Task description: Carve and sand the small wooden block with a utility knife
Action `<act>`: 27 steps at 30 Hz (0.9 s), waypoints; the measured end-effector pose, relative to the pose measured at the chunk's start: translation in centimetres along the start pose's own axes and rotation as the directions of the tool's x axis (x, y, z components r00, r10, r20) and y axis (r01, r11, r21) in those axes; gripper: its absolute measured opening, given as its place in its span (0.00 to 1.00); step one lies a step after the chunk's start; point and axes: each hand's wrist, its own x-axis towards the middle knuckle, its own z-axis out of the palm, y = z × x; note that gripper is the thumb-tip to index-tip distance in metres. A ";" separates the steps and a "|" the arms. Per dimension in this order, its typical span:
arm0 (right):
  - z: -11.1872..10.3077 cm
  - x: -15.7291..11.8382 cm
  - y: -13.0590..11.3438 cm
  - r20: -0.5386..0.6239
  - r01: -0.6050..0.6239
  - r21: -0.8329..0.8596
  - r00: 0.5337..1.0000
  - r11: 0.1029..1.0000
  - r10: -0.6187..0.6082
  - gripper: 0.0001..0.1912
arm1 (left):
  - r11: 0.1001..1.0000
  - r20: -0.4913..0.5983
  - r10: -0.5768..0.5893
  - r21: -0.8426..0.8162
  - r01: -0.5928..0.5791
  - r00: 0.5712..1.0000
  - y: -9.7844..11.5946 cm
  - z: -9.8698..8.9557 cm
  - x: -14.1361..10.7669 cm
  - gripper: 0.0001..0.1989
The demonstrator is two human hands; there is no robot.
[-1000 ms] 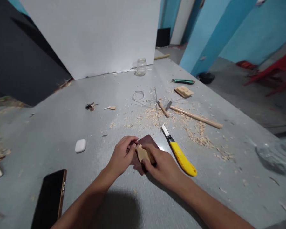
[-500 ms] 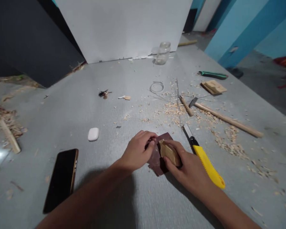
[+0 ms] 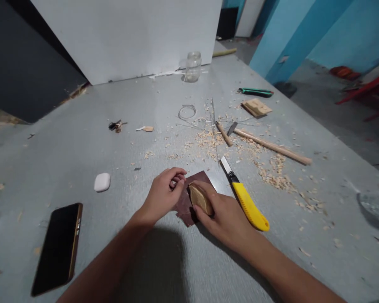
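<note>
My right hand (image 3: 222,210) grips a carved wooden piece (image 3: 200,200), light brown with a rounded outline, and holds it against a dark reddish-brown sheet of sandpaper (image 3: 185,208). The sandpaper lies on the grey table, its lower left edge ragged. At the sheet's left edge, my left hand (image 3: 164,191) is closed, thumb and curled fingers together on that edge; the fingertips are partly hidden. Just right of the sheet lies a yellow utility knife (image 3: 248,204) with its blade out. Part of the wooden piece is covered by my right fingers.
A hammer (image 3: 271,146), a small wooden-handled tool (image 3: 224,134) and wood shavings (image 3: 276,176) lie beyond the knife. Farther back are a wire coil (image 3: 187,112), a glass jar (image 3: 193,67) and carved wood (image 3: 256,107). At left sit a phone (image 3: 57,248) and white case (image 3: 102,182).
The view has swung right, so the table's things appear farther left, and a clear object shows at the right edge. The wooden piece has slid slightly left over the sandpaper.
</note>
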 end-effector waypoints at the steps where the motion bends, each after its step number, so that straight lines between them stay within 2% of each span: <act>1: 0.0 0.0 -0.1 0.001 0.005 -0.005 1.000 1.000 -0.005 0.27 | 1.000 -0.004 -0.004 -0.004 0.004 1.000 0.0 0.1 0.2 0.09; 8: -0.1 -0.3 -0.6 0.035 0.062 -0.019 0.998 0.998 -0.061 0.28 | 0.999 -0.041 0.004 0.037 -0.003 0.999 -0.1 0.5 0.9 0.09; 12: 0.0 -0.7 -0.3 -0.011 0.108 -0.080 0.994 0.991 -0.109 0.26 | 0.989 -0.030 0.060 0.137 -0.056 0.998 -0.3 0.4 1.1 0.08; 15: 0.1 -1.1 -0.3 -0.029 0.129 -0.120 0.991 0.984 -0.133 0.25 | 0.972 0.013 0.054 0.228 -0.055 0.998 -0.5 0.3 1.3 0.07; 18: 0.2 -1.5 -0.6 0.020 0.142 -0.124 0.990 0.982 -0.140 0.27 | 0.943 0.064 0.053 0.324 -0.071 0.997 -0.6 0.4 1.5 0.06; 21: 0.5 -1.7 -0.7 0.073 0.182 -0.096 0.982 0.979 -0.175 0.31 | 0.935 0.066 0.050 0.347 -0.070 0.997 -0.7 0.5 1.5 0.07; 24: 0.5 -1.6 -0.3 0.040 0.135 -0.084 0.990 0.987 -0.132 0.30 | 0.932 0.055 0.057 0.355 -0.073 0.997 -0.8 0.6 1.5 0.07; 27: 0.3 -1.0 0.5 -0.078 0.042 -0.137 0.996 0.990 -0.053 0.28 | 0.926 0.050 0.061 0.370 -0.076 0.997 -0.8 0.6 1.4 0.07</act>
